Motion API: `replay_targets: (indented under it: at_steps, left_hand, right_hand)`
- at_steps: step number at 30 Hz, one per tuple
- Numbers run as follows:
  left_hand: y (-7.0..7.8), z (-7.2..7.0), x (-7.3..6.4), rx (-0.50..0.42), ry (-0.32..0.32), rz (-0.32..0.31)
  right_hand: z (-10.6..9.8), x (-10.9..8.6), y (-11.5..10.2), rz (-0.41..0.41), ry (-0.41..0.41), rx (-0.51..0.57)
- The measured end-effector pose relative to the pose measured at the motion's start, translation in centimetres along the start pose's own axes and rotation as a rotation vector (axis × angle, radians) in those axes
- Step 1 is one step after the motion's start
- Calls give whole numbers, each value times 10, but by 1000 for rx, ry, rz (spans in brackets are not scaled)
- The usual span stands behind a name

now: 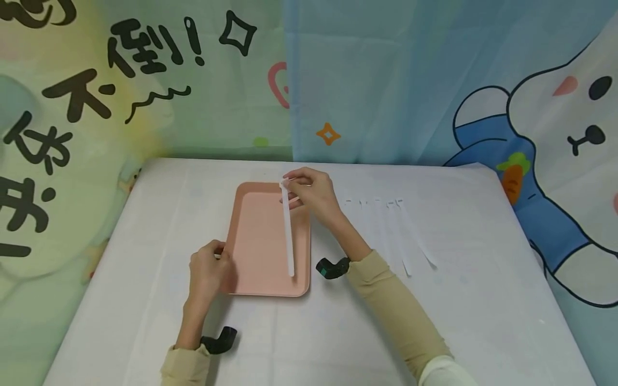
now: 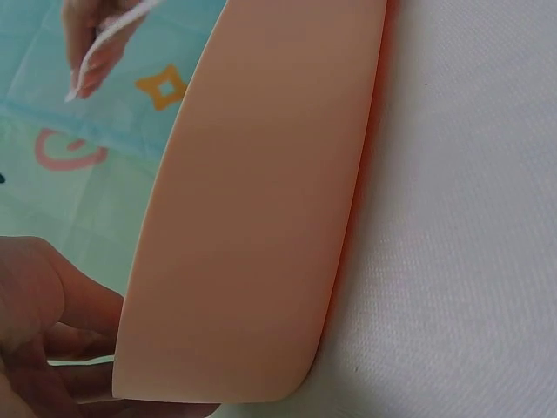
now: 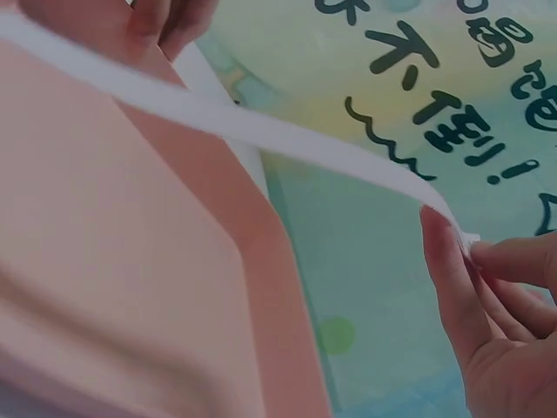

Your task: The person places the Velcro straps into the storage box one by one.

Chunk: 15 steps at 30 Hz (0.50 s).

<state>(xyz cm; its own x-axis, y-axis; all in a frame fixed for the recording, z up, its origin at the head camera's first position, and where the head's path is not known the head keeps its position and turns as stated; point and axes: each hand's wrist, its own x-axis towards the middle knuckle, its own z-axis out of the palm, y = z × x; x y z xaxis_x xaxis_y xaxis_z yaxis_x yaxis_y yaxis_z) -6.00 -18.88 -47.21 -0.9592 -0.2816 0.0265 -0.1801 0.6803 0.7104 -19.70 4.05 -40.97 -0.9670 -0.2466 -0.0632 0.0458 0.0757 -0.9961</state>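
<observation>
Right hand [image 1: 311, 193]: thumb and fingertips pinched tight on one end of a thin white strip [image 1: 288, 230]; strip arches over the pink rectangular tray [image 1: 260, 246], free end toward the wearer. Contact with tray floor: cannot tell. Left hand [image 1: 208, 268]: fingers bent, gripping tray's left rim. Farther right, several more strips [image 1: 419, 238] on the white tablecloth [image 1: 145, 300]. Judgement: early going; one strip lifted, not yet released; the others not taken up.

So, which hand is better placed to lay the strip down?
Probably the right hand: it pinches the white strip over the pink tray, while the left hand holds the tray's edge.
</observation>
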Motion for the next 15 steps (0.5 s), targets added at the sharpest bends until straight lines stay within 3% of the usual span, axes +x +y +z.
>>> replay_targets:
  at_steps: [15]
  left_hand:
    - [0, 0, 1, 5, 1, -1]
  right_hand:
    - [46, 17, 20, 116, 2, 99]
